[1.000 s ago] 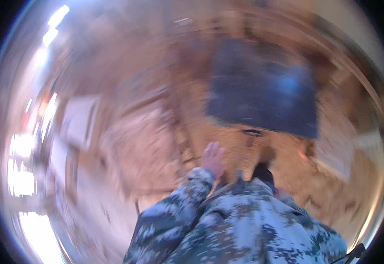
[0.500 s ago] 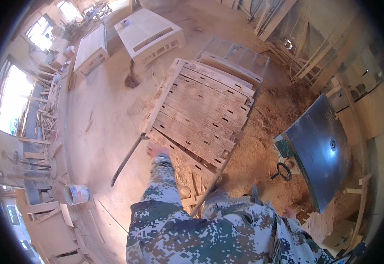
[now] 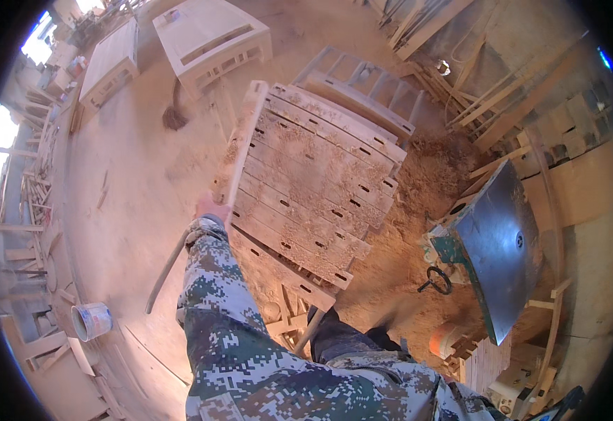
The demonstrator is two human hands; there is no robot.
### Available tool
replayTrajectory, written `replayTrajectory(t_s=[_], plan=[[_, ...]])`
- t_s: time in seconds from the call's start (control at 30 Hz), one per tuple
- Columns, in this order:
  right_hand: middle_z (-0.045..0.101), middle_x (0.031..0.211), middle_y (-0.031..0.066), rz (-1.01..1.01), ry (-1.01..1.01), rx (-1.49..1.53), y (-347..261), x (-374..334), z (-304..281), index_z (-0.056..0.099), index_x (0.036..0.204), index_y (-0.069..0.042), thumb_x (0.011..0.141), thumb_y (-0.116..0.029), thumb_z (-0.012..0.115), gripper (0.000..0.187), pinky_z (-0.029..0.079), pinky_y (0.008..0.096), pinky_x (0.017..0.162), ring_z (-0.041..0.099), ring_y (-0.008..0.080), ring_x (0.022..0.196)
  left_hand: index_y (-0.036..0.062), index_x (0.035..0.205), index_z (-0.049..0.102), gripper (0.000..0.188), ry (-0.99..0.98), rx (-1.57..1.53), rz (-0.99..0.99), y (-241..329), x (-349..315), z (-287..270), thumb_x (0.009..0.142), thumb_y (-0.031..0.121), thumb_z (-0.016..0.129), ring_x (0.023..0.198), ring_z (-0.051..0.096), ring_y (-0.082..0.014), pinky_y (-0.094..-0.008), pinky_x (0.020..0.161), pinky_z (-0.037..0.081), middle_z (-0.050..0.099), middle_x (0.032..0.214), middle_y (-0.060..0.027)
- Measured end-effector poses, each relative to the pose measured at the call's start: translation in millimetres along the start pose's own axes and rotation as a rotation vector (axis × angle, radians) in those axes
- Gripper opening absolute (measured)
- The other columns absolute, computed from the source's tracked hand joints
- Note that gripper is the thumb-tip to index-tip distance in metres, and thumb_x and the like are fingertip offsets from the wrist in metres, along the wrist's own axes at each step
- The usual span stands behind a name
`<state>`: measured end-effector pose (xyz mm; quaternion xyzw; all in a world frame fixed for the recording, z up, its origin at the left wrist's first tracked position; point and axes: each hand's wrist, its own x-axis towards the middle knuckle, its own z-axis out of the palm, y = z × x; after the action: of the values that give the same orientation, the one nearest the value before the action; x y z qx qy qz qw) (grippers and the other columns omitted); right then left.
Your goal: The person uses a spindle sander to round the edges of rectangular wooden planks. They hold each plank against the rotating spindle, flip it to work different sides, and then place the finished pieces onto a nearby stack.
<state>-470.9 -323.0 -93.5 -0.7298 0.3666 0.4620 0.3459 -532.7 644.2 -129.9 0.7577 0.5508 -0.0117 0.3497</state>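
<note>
Left hand (image 3: 210,208) reached one slat stack (image 3: 313,189); one bucket (image 3: 91,321).

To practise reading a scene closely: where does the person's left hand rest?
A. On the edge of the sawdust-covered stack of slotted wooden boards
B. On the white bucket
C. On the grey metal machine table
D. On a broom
A: the left hand grips the near edge of the stack of slotted wooden boards.

Left hand (image 3: 211,208) on slatted wooden stack (image 3: 313,189)
</note>
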Motion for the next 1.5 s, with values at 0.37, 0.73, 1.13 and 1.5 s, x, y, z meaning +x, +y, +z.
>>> replayTrajectory(t_s=[0.37,0.73,1.13,1.5], plan=[[0.071,0.099,0.0114,-0.092,-0.056,-0.172,-19.0,16.8,-12.6,0.065,0.129,-0.002,0.098,-0.018,0.068,0.035,0.055,0.0376,0.075,0.069,0.0256,0.090,-0.0077,0.110,0.064,0.062,0.261,-0.007,0.029,128.1,-153.4,93.7,0.069,0.033,0.087,0.099,0.068,-0.0422,-0.0491,0.088,0.058,0.068,0.104,-0.0256],[0.070,0.111,0.0049,-0.457,-0.598,0.221,-247.1,-65.3,155.5,0.063,0.136,0.000,0.102,-0.032,0.069,0.047,0.053,0.0330,0.070,0.064,0.0175,0.085,0.0011,0.138,0.064,0.062,-1.084,-1.532,0.208,141.1,-318.4,186.6,0.082,0.020,0.083,0.120,0.066,-0.0237,-0.0404,0.103,0.053,0.073,0.125,-0.0104],[0.066,0.126,0.0100,-0.789,-0.618,-0.171,-321.8,-181.3,245.2,0.051,0.150,0.001,0.064,-0.010,0.083,0.093,0.052,0.0289,0.094,0.065,0.0211,0.109,-0.0065,0.154,0.043,0.089,0.183,-0.505,-0.243,57.2,-248.4,192.8,0.081,0.020,0.086,0.134,0.055,-0.0323,-0.0403,0.115,0.044,0.055,0.150,-0.0238],[0.070,0.123,0.0194,-0.838,-0.030,-0.809,-314.5,-146.6,222.8,0.053,0.144,-0.002,0.070,-0.021,0.084,0.082,0.054,0.0409,0.097,0.068,0.0313,0.116,-0.0037,0.118,0.070,0.045,-0.015,-0.910,-0.216,-49.7,-199.2,195.0,0.080,0.012,0.086,0.081,0.071,-0.0247,-0.0368,0.070,0.061,0.074,0.098,-0.0107]])
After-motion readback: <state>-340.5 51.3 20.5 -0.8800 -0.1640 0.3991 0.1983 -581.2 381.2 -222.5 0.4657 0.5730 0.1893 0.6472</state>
